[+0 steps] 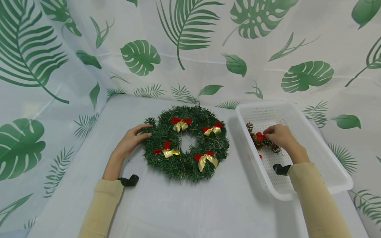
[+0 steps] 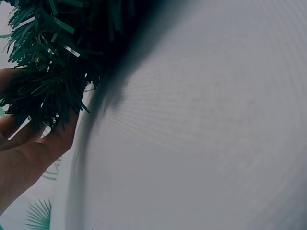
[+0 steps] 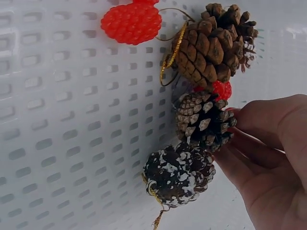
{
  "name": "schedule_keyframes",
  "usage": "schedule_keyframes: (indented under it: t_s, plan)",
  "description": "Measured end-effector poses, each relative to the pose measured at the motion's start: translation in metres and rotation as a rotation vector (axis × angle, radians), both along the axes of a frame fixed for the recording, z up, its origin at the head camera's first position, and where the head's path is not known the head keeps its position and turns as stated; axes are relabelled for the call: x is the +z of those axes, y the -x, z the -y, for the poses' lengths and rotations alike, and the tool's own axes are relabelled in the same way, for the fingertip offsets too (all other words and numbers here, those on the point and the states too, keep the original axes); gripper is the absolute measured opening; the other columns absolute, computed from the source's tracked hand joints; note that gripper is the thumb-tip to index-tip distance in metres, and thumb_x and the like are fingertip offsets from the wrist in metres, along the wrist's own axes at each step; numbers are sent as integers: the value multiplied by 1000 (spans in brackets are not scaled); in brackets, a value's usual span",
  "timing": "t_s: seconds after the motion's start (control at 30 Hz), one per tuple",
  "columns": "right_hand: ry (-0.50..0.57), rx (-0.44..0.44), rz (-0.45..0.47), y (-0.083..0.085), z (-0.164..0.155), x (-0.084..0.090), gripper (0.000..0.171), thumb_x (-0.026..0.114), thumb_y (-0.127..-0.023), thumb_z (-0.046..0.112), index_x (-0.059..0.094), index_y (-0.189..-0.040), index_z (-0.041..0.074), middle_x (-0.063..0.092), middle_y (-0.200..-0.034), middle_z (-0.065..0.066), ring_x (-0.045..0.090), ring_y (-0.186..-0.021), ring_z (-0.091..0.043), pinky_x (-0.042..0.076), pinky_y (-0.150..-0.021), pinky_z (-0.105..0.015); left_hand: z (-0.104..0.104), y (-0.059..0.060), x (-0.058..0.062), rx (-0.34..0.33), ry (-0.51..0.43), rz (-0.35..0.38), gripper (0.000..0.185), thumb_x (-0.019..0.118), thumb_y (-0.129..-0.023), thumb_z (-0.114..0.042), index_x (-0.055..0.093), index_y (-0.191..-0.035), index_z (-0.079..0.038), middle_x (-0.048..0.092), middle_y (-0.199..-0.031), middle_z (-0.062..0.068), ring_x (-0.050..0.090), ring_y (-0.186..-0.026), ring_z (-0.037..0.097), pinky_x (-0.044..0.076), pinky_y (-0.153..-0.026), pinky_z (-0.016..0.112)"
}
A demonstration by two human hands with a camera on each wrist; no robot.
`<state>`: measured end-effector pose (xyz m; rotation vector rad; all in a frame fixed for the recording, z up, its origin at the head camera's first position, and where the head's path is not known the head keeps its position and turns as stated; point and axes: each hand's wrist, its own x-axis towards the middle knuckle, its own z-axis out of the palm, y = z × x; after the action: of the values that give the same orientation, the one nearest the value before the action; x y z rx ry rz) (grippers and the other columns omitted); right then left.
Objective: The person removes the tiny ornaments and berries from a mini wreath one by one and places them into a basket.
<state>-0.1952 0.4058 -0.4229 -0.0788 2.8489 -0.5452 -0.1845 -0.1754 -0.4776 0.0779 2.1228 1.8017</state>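
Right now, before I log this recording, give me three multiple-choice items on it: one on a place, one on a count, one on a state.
1. Where do the brown pine cones lie?
A. In the white perforated plastic basket
B. On the green tinsel wreath
C. On the bare table

2. How many red-and-gold ribbon bows sit on the wreath?
A. Two
B. Four
C. Six

3. What is the left hand doing?
A. Lifting the basket
B. Resting flat, far from everything
C. Touching the wreath's outer edge

Answers:
1 A, the head view shows the cones on the basket's holed floor, at the right hand.
2 B, four bows are spaced round the ring.
3 C, its fingers meet the green needles at the wreath's left side, as the left wrist view also shows.
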Motion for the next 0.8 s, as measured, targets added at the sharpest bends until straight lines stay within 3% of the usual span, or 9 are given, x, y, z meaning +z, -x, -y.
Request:
schedule_keyframes:
  t_s: [0.23,0.47,0.8]
  plan:
    - [6,-13,0,-5,-1,2,31,57,-99,10,70,-116,-13,69,-113,-34,67,-93,-39,57,-79,-52,0,0,0,3,5,-3,51,64,-104,-24,50,-152,-15,16,-172,9,28,-153,39,30,-119,61]
    - [4,8,-18,-13,2,9,32,55,-100,9,69,-119,-12,68,-114,-33,66,-95,-40,56,-81,-54,1,-2,1,4,-2,-7,52,64,-104,-25,50,-153,-14,18,-172,9,33,-150,40,32,-118,61]
    - [-10,82,-128,-29,18,33,31,57,-101,12,69,-120,-11,71,-110,-32,67,-101,-48,55,-84,-60,2,-4,6,-5,24,-35,51,62,-104,-25,50,-153,-14,18,-171,11,38,-147,40,41,-107,53]
